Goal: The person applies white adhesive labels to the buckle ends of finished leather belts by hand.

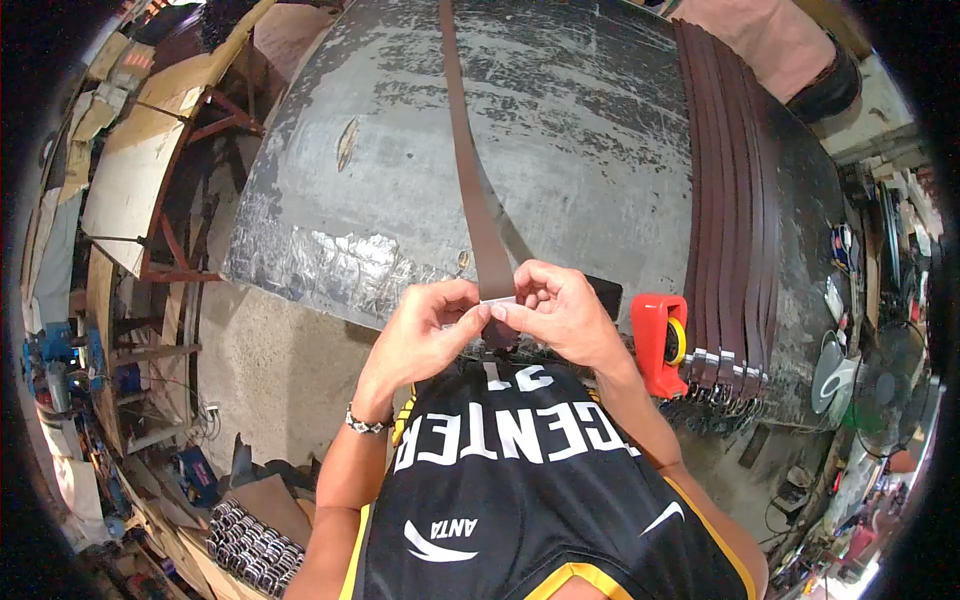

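Note:
A long brown belt (470, 170) runs from the far side of the worktable toward my body. Near its close end a white strip (498, 301) crosses it. My left hand (430, 325) is closed, with thumb and fingers pinching the belt at the left end of that strip. My right hand (562, 315) is closed on the right edge, its thumb pressing the strip and the other fingers curled. The two thumbs nearly meet. A dark end piece (498, 338) hangs below the strip, partly hidden by my hands.
On the right of the worktable (350, 200) lies a row of brown belts (725, 200), with white strips and metal buckles at the near end. Beside them stands a red tape dispenser (655, 345). A fan (885, 390) is at far right. Several rolled belts (255, 548) sit lower left.

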`<state>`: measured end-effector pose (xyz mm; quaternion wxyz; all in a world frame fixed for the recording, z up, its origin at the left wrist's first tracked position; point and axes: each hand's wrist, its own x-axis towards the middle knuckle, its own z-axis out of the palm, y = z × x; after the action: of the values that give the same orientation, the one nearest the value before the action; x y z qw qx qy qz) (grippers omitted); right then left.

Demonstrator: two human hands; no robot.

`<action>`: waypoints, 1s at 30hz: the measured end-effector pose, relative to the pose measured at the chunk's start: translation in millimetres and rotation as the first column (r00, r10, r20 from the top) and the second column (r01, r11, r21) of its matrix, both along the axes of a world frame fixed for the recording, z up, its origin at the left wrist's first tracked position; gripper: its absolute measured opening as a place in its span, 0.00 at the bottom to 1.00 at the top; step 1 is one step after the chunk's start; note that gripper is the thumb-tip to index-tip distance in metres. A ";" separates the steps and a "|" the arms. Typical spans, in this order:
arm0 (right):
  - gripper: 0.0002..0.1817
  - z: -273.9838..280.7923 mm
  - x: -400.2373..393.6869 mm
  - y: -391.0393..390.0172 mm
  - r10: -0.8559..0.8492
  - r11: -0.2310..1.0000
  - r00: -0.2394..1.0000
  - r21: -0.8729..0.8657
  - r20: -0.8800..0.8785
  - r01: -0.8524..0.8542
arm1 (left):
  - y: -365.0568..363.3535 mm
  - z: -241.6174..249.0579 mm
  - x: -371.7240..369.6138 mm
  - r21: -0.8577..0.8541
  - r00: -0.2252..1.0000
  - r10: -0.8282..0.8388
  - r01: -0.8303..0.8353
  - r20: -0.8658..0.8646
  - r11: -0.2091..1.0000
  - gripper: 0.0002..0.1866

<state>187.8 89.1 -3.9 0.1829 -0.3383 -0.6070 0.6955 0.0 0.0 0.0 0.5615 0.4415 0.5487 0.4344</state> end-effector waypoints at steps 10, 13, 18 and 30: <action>0.08 10.1 5.1 5.9 0.044 0.995 0.999 -0.091 0.022 -0.042 | 1.4 -4.5 0.7 -0.009 1.000 -0.002 0.003 0.010 1.000 0.08; 0.08 5.7 10.2 11.6 0.082 0.974 0.995 -0.206 -0.063 -0.094 | 1.8 -2.1 -1.6 -0.039 0.999 -0.015 0.016 0.043 0.999 0.08; 0.09 -5.7 13.6 12.7 0.030 0.962 0.982 -0.261 -0.188 -0.079 | 3.5 -4.5 -1.7 -0.014 0.993 0.029 -0.027 0.113 1.000 0.08; 0.09 -8.4 7.0 7.4 -0.002 0.982 0.994 -0.186 -0.111 -0.019 | 5.1 -3.2 -3.7 0.051 0.998 -0.021 0.018 0.058 0.999 0.13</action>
<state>194.8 96.5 -12.3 0.1808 -0.3124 -0.5296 0.7676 -3.7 5.1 -3.2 0.5701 0.4481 0.5167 0.4552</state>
